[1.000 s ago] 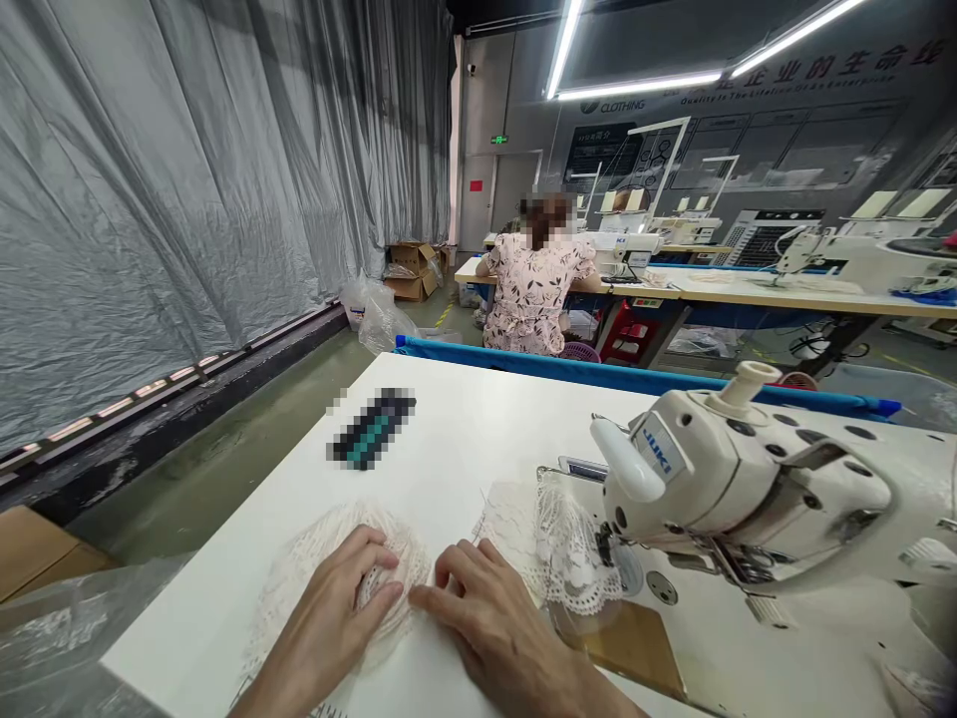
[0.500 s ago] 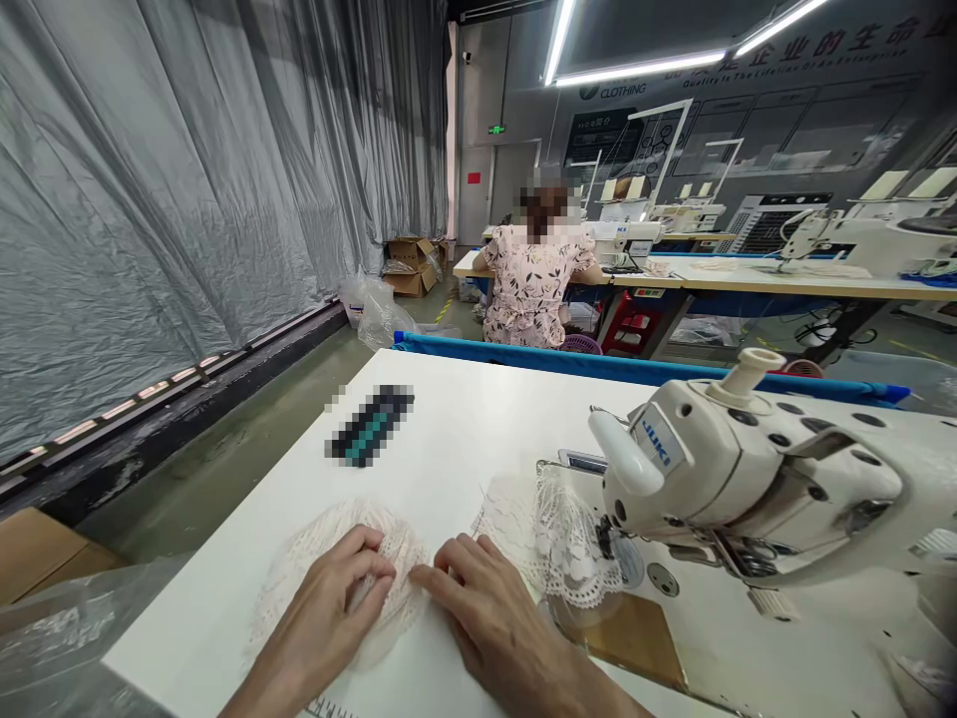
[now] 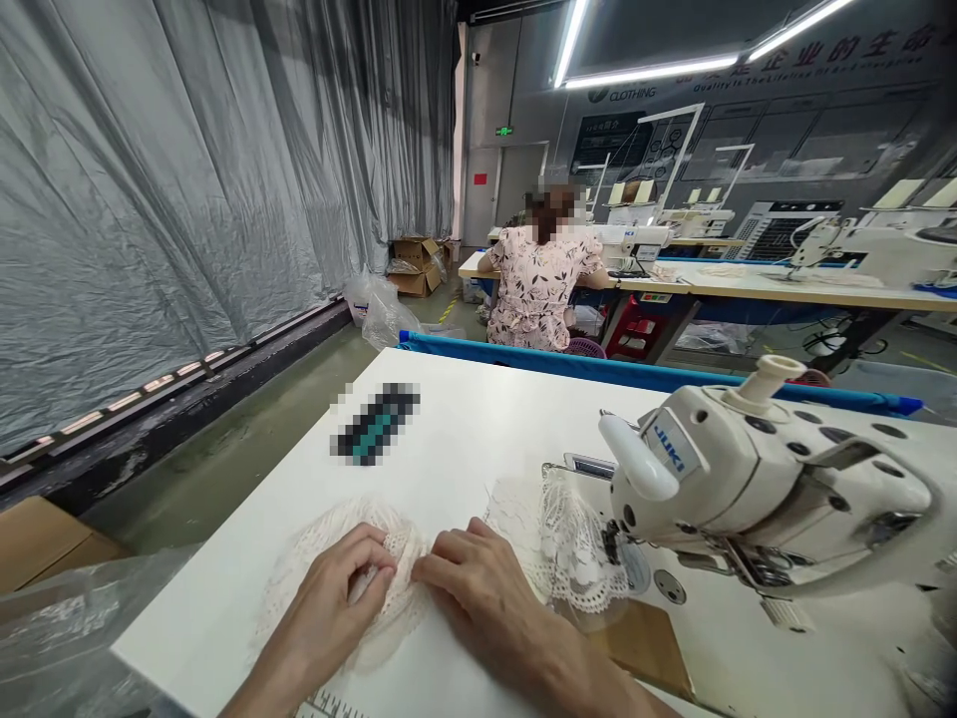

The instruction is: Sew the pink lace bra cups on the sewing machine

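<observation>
A pile of cream lace fabric (image 3: pixel 299 558) lies on the white table, left of the sewing machine (image 3: pixel 718 469). My left hand (image 3: pixel 348 588) rests over it with thumb and fingers closed on a fold of the lace. At the pile's right edge, my right hand (image 3: pixel 485 588) has its fingers curled together and its fingertips pinch the lace edge. A second piece of white lace trim (image 3: pixel 575 548), with a scalloped border, lies gathered by the machine's needle area. It is apart from the fabric in my hands, and part of it is hidden behind my right hand.
A blurred dark object (image 3: pixel 378 424) lies on the white table (image 3: pixel 478 409). A blue bar (image 3: pixel 658 374) runs along the far edge. Ahead, a person (image 3: pixel 549 269) sits at another sewing table. Cardboard (image 3: pixel 52 543) and clear plastic stand at the lower left.
My right hand's fingers have curled in more and drawn together at the lace edge. My left hand stays on the lace. The view has shifted slightly.
</observation>
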`<action>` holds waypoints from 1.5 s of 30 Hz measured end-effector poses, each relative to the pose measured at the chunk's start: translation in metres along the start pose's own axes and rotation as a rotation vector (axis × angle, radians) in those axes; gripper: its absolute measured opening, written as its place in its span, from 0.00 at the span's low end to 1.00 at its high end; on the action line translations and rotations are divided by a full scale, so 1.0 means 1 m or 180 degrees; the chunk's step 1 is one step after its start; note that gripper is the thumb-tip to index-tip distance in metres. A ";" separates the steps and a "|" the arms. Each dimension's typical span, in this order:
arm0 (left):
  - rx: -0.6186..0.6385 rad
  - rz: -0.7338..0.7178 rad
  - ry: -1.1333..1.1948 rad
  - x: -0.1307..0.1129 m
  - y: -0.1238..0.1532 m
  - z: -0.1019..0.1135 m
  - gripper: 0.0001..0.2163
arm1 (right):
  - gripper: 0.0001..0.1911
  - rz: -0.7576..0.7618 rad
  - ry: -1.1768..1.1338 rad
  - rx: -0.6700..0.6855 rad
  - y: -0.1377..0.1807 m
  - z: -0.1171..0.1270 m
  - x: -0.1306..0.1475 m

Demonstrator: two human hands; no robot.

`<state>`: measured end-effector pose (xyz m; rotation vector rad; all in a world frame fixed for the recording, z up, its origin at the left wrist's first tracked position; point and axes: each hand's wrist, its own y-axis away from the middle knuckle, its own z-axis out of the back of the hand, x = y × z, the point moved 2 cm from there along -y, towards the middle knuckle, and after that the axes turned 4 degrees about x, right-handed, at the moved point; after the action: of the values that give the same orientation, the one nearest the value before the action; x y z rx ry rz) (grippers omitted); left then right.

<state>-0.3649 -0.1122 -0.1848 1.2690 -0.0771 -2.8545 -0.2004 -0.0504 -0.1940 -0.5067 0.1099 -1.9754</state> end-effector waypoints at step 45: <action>-0.0104 -0.0021 0.0408 0.010 0.000 -0.004 0.07 | 0.13 -0.0043 -0.0459 -0.0239 -0.005 0.004 -0.007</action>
<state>-0.3686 -0.1125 -0.1950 1.4443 -0.0243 -2.7592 -0.2007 -0.0417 -0.1908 -0.6986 0.0906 -1.9466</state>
